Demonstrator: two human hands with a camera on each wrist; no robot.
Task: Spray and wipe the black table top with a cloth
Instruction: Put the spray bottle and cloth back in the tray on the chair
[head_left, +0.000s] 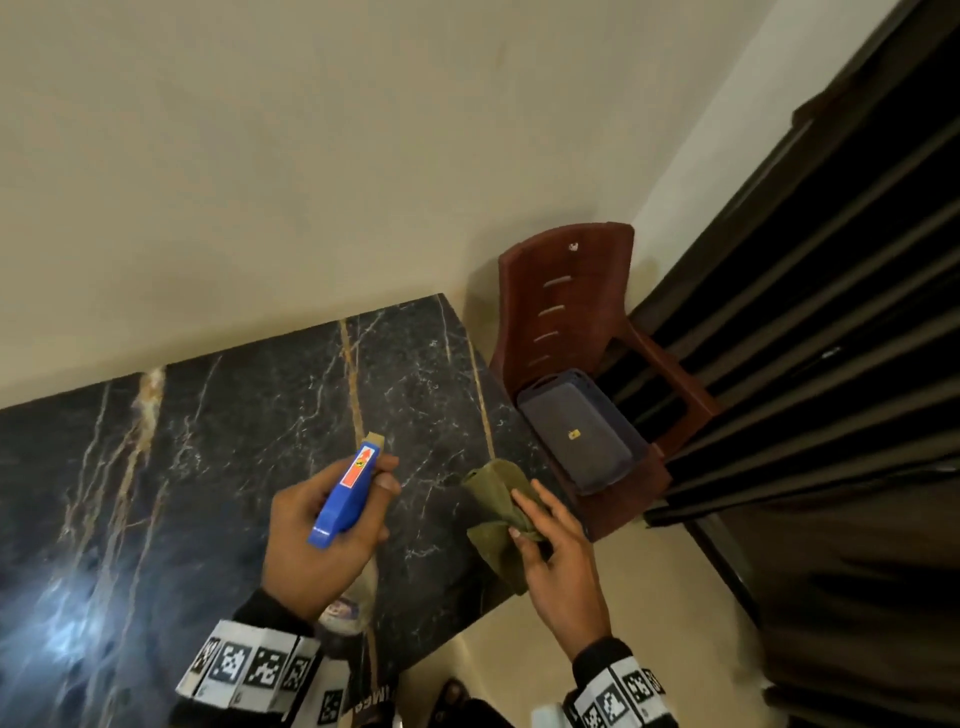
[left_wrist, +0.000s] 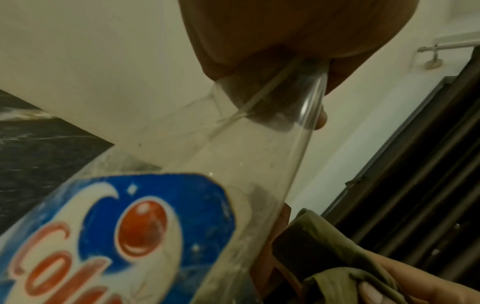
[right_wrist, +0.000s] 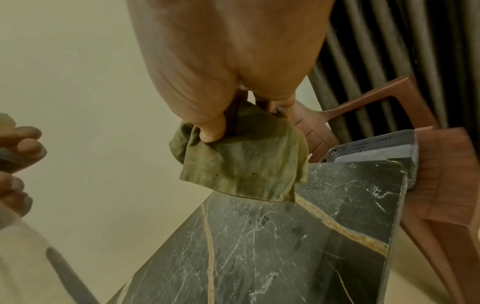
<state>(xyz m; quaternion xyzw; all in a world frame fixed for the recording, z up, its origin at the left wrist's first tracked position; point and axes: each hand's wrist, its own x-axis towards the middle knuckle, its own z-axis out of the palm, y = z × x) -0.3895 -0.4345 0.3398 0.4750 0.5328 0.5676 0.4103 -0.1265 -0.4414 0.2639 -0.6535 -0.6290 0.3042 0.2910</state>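
Observation:
A black marble table top (head_left: 218, 447) with gold and white veins runs along the wall. Above it my left hand (head_left: 317, 525) grips a spray bottle (head_left: 345, 491) by its blue trigger head, nozzle aimed toward the wall. The bottle's clear body and blue label (left_wrist: 145, 232) fill the left wrist view. My right hand (head_left: 556, 551) holds a crumpled olive-green cloth (head_left: 496, 506) over the table's right edge. In the right wrist view the thumb pinches the cloth (right_wrist: 241, 164) above the table top (right_wrist: 259, 246).
A brown plastic chair (head_left: 566, 306) stands right of the table in the corner, with a stack of grey trays (head_left: 576, 431) on its seat. A dark slatted door (head_left: 831, 338) fills the right side. Beige floor (head_left: 639, 597) lies under my right hand.

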